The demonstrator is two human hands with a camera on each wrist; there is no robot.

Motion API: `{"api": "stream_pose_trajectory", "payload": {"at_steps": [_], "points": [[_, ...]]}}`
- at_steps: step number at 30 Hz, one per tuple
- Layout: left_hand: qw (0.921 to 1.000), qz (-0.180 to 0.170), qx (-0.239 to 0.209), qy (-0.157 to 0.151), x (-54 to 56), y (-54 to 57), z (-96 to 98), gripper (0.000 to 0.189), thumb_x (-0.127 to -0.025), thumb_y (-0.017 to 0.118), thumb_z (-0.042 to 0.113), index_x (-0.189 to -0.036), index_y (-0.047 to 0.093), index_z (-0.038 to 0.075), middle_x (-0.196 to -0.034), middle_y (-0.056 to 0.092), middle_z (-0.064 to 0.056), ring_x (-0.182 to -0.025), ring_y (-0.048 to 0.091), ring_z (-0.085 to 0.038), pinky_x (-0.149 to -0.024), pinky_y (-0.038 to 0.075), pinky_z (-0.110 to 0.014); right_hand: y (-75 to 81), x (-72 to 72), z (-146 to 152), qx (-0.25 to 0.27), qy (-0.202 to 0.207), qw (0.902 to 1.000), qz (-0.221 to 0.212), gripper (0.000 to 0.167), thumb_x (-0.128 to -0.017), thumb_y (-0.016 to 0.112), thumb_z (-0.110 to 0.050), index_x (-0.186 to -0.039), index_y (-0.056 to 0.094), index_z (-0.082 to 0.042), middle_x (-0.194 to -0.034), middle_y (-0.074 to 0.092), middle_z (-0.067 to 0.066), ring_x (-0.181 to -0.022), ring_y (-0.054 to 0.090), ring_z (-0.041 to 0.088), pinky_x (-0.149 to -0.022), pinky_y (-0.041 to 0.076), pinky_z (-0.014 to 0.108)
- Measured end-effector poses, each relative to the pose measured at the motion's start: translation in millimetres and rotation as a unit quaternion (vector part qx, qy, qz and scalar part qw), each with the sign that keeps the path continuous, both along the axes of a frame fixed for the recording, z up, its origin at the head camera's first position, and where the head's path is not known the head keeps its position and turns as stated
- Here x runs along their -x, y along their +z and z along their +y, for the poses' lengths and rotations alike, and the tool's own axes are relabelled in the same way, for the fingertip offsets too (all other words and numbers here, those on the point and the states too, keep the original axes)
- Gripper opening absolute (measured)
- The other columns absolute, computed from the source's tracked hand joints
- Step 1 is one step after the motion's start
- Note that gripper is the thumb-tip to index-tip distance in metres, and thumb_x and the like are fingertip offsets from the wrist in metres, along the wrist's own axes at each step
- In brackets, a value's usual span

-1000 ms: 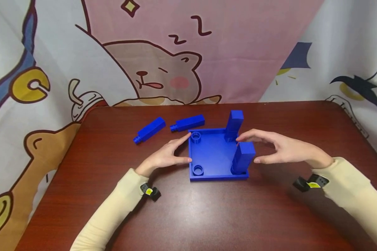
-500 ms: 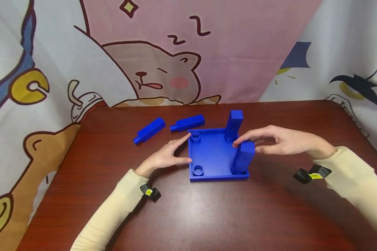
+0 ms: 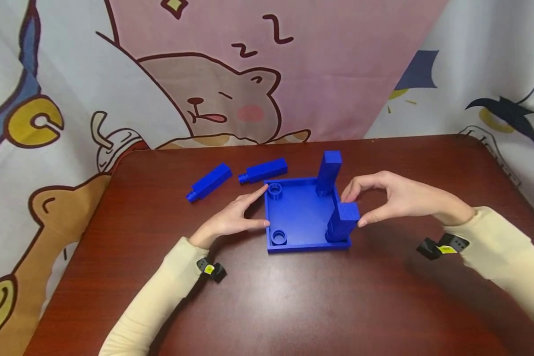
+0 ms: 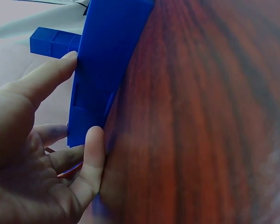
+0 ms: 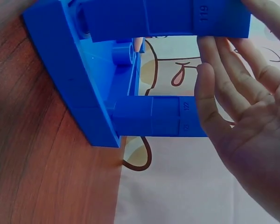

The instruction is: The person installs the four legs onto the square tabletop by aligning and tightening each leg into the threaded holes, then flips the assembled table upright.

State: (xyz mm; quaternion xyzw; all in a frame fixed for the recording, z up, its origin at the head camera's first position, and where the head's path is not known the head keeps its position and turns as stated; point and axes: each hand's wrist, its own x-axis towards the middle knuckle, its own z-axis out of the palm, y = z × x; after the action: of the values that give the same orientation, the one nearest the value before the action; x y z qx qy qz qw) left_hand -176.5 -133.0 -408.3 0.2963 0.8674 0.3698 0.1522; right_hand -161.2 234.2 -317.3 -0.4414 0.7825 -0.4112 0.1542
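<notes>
A shallow square blue tray-like base (image 3: 300, 217) lies on the table, with round sockets at its two left corners. Two square blue posts stand upright at its right corners: the far post (image 3: 330, 170) and the near post (image 3: 343, 221). My right hand (image 3: 400, 198) holds the near post near its top, thumb on the near side and fingers behind. In the right wrist view that post (image 5: 172, 18) bears the raised number 119. My left hand (image 3: 227, 217) rests thumb and index finger, nearly straight, against the base's left wall; the left wrist view shows several fingers touching it (image 4: 100, 70).
Two loose blue posts with narrow threaded ends lie beyond the base: one to the left (image 3: 210, 182), another nearer its back edge (image 3: 263, 171). The brown wooden table (image 3: 293, 306) meets a printed cloth (image 3: 329, 74) at the back.
My right hand first hovered beside the near post, then closed in on it; its fingers and thumb now grip the post's upper part. The left hand stays at the base. The view tilted slightly.
</notes>
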Motion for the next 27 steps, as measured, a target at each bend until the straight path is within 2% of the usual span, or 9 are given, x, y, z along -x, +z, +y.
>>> {"api": "stream_pose_trajectory", "payload": {"at_steps": [4, 8, 10, 13, 15, 18, 23, 27], "points": [[1.0, 0.003, 0.002, 0.007, 0.1, 2.6, -2.1, 0.089, -0.084, 0.075, 0.031, -0.155, 0.023, 0.016, -0.155, 0.029, -0.01, -0.138, 0.029, -0.031, -0.11, 0.024, -0.049, 3.0, 1.7, -2, -0.018, -0.013, 0.9998, 0.0, 0.037, -0.077, 0.082, -0.01, -0.108, 0.063, -0.018, -0.107, 0.065, -0.004, -0.099, 0.061, 0.016, -0.085, 0.05, 0.031], [0.9999, 0.008, -0.001, 0.006, 0.2, 4.1, -3.0, 0.09, -0.084, 0.076, 0.03, -0.155, 0.022, 0.016, -0.155, 0.028, -0.01, -0.138, 0.029, -0.031, -0.11, 0.024, -0.049, 8.3, 1.5, -2, -0.061, -0.025, 0.9978, -0.01, 0.051, -0.079, 0.081, -0.017, -0.125, 0.057, -0.016, -0.119, 0.061, -0.006, -0.106, 0.059, 0.015, -0.087, 0.05, 0.036], [0.9999, 0.011, -0.003, 0.003, 0.6, 4.3, -2.7, 0.09, -0.084, 0.076, 0.03, -0.155, 0.022, 0.015, -0.155, 0.028, -0.011, -0.138, 0.029, -0.031, -0.11, 0.024, -0.049, 11.0, 1.1, -1, -0.072, -0.011, 0.9973, -0.012, 0.058, -0.082, 0.079, -0.018, -0.133, 0.052, -0.016, -0.127, 0.057, -0.005, -0.114, 0.056, 0.016, -0.091, 0.048, 0.037], [0.9999, 0.016, -0.003, -0.001, 1.0, 4.1, -2.1, 0.09, -0.084, 0.076, 0.03, -0.155, 0.022, 0.014, -0.155, 0.028, -0.011, -0.138, 0.029, -0.03, -0.11, 0.024, -0.048, 13.8, 0.4, 0, -0.063, 0.029, 0.9976, -0.002, 0.058, -0.087, 0.073, -0.014, -0.139, 0.048, -0.018, -0.136, 0.053, -0.005, -0.124, 0.05, 0.018, -0.098, 0.043, 0.037], [0.9999, 0.015, -0.003, -0.002, 0.8, 3.9, -1.7, 0.09, -0.084, 0.076, 0.029, -0.155, 0.022, 0.014, -0.155, 0.028, -0.011, -0.138, 0.029, -0.03, -0.11, 0.024, -0.048, 14.6, 0.0, 0, -0.047, 0.057, 0.9973, 0.007, 0.056, -0.089, 0.069, -0.008, -0.14, 0.048, -0.018, -0.139, 0.051, -0.004, -0.128, 0.046, 0.018, -0.101, 0.04, 0.035], [0.9999, 0.012, -0.003, 0.001, 0.4, 2.7, -1.2, 0.089, -0.084, 0.076, 0.029, -0.154, 0.023, 0.014, -0.154, 0.029, -0.011, -0.138, 0.03, -0.03, -0.111, 0.024, -0.047, 14.1, -1.4, 0, -0.036, 0.07, 0.9968, 0.01, 0.052, -0.091, 0.064, -0.002, -0.139, 0.051, -0.018, -0.138, 0.052, -0.002, -0.128, 0.046, 0.018, -0.101, 0.04, 0.033], [1.0, 0.003, 0.001, 0.0, 0.5, 0.6, 0.1, 0.089, -0.085, 0.075, 0.03, -0.155, 0.022, 0.015, -0.155, 0.029, -0.01, -0.139, 0.029, -0.03, -0.111, 0.023, -0.048, 9.3, -2.8, 3, -0.033, 0.055, 0.9979, 0.007, 0.045, -0.092, 0.062, -0.002, -0.134, 0.057, -0.018, -0.131, 0.057, -0.001, -0.123, 0.051, 0.019, -0.099, 0.042, 0.031], [1.0, -0.002, 0.004, -0.005, 0.1, -0.6, 1.2, 0.089, -0.086, 0.074, 0.03, -0.155, 0.02, 0.015, -0.155, 0.027, -0.01, -0.139, 0.027, -0.03, -0.111, 0.023, -0.049, 4.2, -4.1, 3, -0.018, 0.036, 0.9992, 0.007, 0.041, -0.089, 0.067, -0.002, -0.126, 0.06, -0.017, -0.124, 0.06, -0.002, -0.115, 0.055, 0.018, -0.094, 0.045, 0.032]]}}
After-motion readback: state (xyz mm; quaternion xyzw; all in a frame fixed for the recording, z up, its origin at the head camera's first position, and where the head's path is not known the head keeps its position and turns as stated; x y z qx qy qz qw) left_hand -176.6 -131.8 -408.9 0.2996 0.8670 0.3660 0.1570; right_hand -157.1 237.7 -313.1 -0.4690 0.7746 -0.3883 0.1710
